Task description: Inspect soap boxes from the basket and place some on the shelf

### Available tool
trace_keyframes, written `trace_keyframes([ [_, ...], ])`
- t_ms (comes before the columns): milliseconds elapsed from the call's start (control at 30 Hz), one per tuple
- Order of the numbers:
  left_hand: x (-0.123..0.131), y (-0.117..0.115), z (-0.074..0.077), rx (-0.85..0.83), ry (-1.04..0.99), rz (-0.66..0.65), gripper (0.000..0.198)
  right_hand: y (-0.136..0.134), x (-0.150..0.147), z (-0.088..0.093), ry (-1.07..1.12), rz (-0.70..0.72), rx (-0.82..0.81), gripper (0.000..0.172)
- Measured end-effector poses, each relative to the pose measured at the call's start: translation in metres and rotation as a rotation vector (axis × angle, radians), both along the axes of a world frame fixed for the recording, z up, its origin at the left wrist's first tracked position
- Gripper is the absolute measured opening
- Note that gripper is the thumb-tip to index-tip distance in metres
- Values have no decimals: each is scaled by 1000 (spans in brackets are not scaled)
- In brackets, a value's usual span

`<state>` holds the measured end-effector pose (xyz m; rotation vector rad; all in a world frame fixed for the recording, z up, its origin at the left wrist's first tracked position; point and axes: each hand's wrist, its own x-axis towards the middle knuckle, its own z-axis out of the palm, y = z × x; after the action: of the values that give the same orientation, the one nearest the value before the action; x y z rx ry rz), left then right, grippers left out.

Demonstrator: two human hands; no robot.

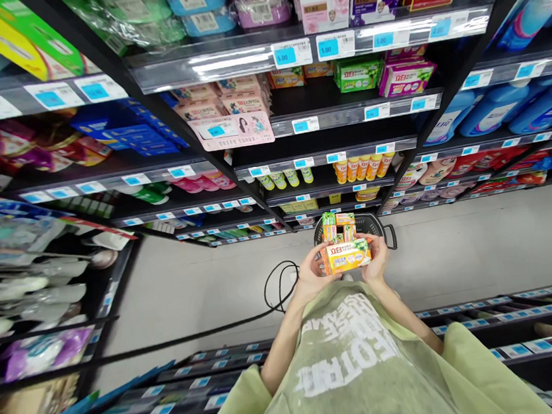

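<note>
Left grip (316, 270) and right grip (375, 259) both clamped on opposite ends of an orange-yellow boxed pack (347, 256) held between them, black basket (370, 224) with similar green-and-orange packs (329, 233) just beyond and below, orange bottles (361, 169) farther ahead, blue bottles (497, 111) ahead-right of right grip.

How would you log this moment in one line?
Left hand: holds orange-yellow rectangular printed pack | Right hand: holds same pack | Black plastic basket: contains orange-and-green boxy packs
</note>
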<state>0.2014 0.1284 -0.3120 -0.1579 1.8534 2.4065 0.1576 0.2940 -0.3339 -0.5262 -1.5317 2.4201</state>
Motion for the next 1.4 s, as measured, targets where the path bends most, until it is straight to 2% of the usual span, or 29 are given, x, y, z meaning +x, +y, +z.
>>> trace_keyframes([
  [633, 3, 3, -2, 0, -27, -5, 83, 3, 1, -4, -6, 9, 29, 55],
  [700, 3, 2, -3, -23, -20, 10, 82, 5, 0, -5, -9, 37, 71, 52],
  [767, 3, 2, -5, -55, -4, 47, 79, 9, -2, -6, -10, 135, 153, 47],
  [867, 4, 1, -6, -164, 65, 112, 69, 15, -5, -3, 7, 334, 312, 41],
  [900, 4, 0, -7, -230, 108, 119, 63, 16, -5, 0, 23, 393, 378, 48],
  [967, 4, -1, -7, -390, 231, 112, 56, 14, -5, 6, 59, 495, 543, 78],
  [1033, 4, -1, -10, -550, 387, 94, 57, 11, -4, 12, 72, 574, 706, 103],
  [1100, 3, -1, -13, -676, 539, 90, 62, 7, -5, 16, 54, 616, 796, 112],
  [1200, 2, -1, -17, -803, 667, 121, 68, 2, -10, 16, 35, 657, 815, 111],
  [1300, 0, -2, -13, -880, 710, 166, 66, 1, -23, 17, 106, 728, 768, 100],
  [1400, -3, -4, -2, -917, 733, 266, 60, -1, -47, 34, 262, 748, 729, 93],
])
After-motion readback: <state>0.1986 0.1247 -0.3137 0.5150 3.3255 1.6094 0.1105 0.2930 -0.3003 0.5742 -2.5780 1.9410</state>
